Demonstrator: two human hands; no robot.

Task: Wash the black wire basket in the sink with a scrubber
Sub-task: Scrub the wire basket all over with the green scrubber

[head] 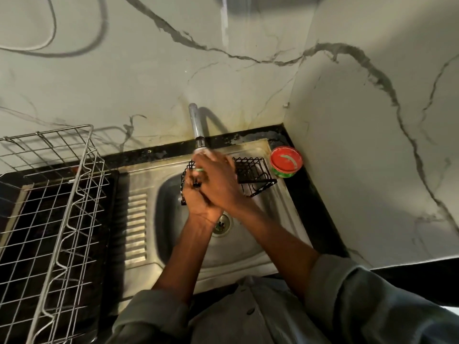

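- The black wire basket (250, 176) is held over the sink (248, 247) bowl, at about 12 o'clock from the drain (221, 224), right under the tap (197, 125).
- The left hand (198, 202) has its fingers clamped on the basket's left edge.
- The right hand (218, 180) lies over it, fingers curled on a scrubber (200, 170) of which only a green sliver shows.
- Judging by this, washing is mid-way: scrubbing is under way, rinsing is left. No suds are visible.
- A red-lidded tub (286, 161) sits on the bench at 2 o'clock.

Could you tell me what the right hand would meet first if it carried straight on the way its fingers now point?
Probably the tap spout: the right hand, lying over the black wire basket, points up and left towards the spout's tip, apparently just beyond its fingertips. Depth is unclear from one view.
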